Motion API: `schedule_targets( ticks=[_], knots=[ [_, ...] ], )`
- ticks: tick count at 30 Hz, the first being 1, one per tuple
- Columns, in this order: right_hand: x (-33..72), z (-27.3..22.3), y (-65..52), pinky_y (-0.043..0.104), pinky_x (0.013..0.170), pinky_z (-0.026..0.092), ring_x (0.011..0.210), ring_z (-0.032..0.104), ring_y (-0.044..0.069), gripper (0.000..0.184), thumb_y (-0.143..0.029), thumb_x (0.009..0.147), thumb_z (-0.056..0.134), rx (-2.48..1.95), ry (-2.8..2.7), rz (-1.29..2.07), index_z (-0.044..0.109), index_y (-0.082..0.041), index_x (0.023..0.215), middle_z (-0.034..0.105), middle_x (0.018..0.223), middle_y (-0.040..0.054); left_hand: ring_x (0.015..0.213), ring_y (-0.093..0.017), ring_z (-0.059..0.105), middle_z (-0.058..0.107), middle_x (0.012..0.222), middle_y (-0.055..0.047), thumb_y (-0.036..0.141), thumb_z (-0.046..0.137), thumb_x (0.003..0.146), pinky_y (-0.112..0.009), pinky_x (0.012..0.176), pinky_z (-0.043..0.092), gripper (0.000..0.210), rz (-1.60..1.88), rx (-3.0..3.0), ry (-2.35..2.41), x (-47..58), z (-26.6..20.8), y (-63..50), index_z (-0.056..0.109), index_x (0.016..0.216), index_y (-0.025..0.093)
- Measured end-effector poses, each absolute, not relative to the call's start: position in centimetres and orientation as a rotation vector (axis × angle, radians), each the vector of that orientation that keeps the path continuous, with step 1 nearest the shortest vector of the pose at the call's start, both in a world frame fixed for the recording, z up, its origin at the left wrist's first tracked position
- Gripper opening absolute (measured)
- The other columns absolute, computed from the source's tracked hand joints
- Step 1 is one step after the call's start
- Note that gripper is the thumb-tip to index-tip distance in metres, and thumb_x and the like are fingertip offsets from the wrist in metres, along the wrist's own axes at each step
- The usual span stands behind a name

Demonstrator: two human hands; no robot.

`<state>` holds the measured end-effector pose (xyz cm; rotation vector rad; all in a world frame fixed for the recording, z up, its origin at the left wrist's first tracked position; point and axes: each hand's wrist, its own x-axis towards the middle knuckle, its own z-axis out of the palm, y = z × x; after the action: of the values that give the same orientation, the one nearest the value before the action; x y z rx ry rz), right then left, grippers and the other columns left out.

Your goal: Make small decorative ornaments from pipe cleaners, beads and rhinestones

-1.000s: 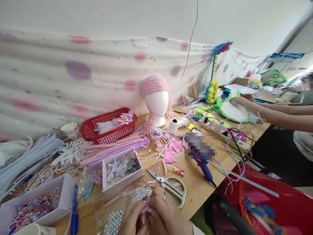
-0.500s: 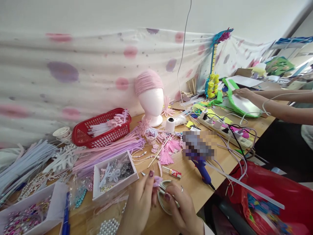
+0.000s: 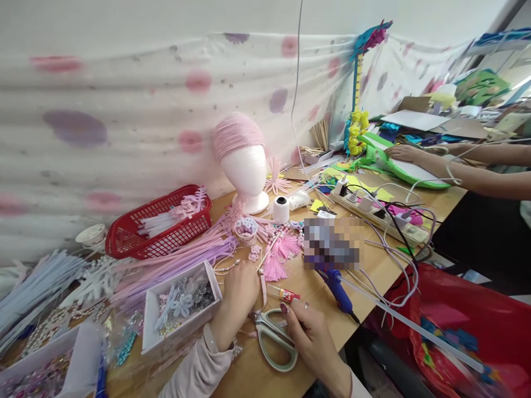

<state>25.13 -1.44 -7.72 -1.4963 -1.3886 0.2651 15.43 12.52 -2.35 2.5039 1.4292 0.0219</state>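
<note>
My left hand (image 3: 244, 284) reaches forward over the table, its back toward me and its fingertips hidden, near a wooden stick (image 3: 267, 251) and small pink flower pieces (image 3: 254, 252). To its right, my right hand (image 3: 310, 329) is closed at the looped handles of pale grey-green scissors (image 3: 265, 326), thumb and finger drawn together over the upper loop. The blades point left and are partly hidden by my left wrist. Just beyond the scissors lies a clear tube with a red label (image 3: 286, 294). Pink tassels (image 3: 277, 262) lie farther back.
A white box of trinkets (image 3: 215, 301) and a red basket (image 3: 160, 251) stand left. A foam head wrapped in pink (image 3: 244, 171) stands behind. Right are a blue glue gun (image 3: 338, 293), a power strip (image 3: 398, 224) with cables, and another person's hand (image 3: 409, 153) on a green-edged piece.
My left hand has moved forward from beside the scissors, away from the small lilac piece it pinched. The scissors have tilted downward. The view has shifted, and the other person's green-edged piece lies flatter.
</note>
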Motion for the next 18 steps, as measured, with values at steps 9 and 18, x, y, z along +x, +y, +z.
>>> schedule_targets(
  ticks=[9, 18],
  knots=[
    [25.4, -7.8, -1.6, 0.021, 0.048, 0.033, 0.046, 0.044, 0.009, 0.045, -0.025, 0.103, 0.042, -1.443, -1.310, 0.285, 0.040, -0.020, 0.057, 0.044, 0.051, -0.0046, 0.087, -0.025, 0.067, 0.066, 0.082, -0.007, 0.010, 0.050, 0.087, -0.037, 0.084, 0.051, 0.014, 0.465, 2.322, 1.276, 14.3, -2.4, 13.9, 0.060, 0.082, 0.018],
    [25.0, -7.7, -2.1, 0.023, 0.045, 0.032, 0.044, 0.042, 0.010, 0.042, -0.024, 0.100, 0.046, -1.429, -1.374, 0.125, 0.043, -0.021, 0.058, 0.042, 0.051, -0.0046, 0.131, -0.026, 0.046, 0.046, 0.129, -0.011, 0.029, 0.055, 0.090, -0.039, 0.109, 0.038, 0.013, 1.305, 1.849, 1.129, 12.5, -1.2, 12.9, 0.064, 0.095, 0.021]
  ],
)
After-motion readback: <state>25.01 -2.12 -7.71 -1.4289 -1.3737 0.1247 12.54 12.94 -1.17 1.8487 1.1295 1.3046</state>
